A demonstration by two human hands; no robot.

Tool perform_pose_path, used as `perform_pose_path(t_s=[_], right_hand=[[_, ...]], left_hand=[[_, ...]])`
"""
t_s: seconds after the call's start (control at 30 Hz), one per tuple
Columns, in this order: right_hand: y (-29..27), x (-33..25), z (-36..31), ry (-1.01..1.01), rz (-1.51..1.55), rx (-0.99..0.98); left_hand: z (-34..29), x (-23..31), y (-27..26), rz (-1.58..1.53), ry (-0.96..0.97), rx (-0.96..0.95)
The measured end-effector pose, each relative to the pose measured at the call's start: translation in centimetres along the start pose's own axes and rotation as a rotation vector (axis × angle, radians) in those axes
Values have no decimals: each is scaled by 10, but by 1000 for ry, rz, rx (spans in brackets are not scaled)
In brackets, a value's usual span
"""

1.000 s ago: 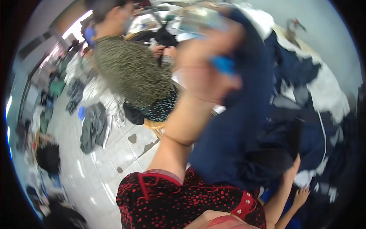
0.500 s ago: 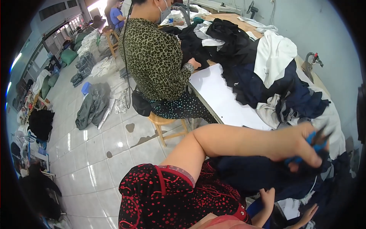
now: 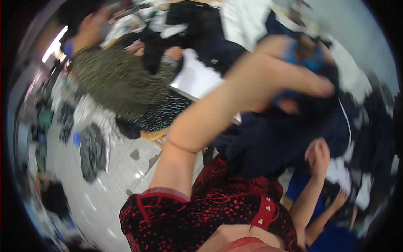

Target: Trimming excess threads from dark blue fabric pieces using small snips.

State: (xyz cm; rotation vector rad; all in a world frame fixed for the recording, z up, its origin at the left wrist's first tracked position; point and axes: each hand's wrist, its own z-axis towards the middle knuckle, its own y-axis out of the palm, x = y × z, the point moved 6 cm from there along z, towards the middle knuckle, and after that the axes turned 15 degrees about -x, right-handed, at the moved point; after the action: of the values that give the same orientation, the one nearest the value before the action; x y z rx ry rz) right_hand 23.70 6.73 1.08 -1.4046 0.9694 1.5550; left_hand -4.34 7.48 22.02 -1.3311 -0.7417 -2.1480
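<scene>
My left arm stretches across the view. Its hand [image 3: 285,69] is closed around blue-handled scissors [image 3: 315,60]; motion smears the blades. Navy cloth [image 3: 273,140] hangs below and beyond this hand. Lower down, my right hand [image 3: 317,157] has curled fingers at the cloth's lower edge and appears to grip it; its fingertips are partly hidden. A thin white strip [image 3: 347,122] runs down beside the cloth.
A person in a patterned top [image 3: 113,77] sits at a white-topped table [image 3: 197,73] piled with dark and white fabric. Another person's hand [image 3: 339,199] is at lower right. Grey cloth [image 3: 92,151] lies on the tiled floor [image 3: 121,210].
My view has shifted, bringing the table and the seated person further left. The scissors and my left hand appear higher and further left. My right hand shows higher and more fully.
</scene>
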Motion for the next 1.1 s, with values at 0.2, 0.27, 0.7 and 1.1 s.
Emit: perform_pose_path(t_s=[0.2, 0.27, 0.7, 1.1], right_hand=[[106, 3, 39, -29, -424, -608], [145, -3, 40, -285, -228, -638], [-26, -31, -69, -223, -596, 371], [31, 14, -42, 117, -817, -158]], left_hand=[[38, -31, 14, -110, 89, -222], [44, -27, 31, 6, 84, -47], [-46, -64, -52, 882, -48, 88], [-108, -200, -30, 739, -347, -205]])
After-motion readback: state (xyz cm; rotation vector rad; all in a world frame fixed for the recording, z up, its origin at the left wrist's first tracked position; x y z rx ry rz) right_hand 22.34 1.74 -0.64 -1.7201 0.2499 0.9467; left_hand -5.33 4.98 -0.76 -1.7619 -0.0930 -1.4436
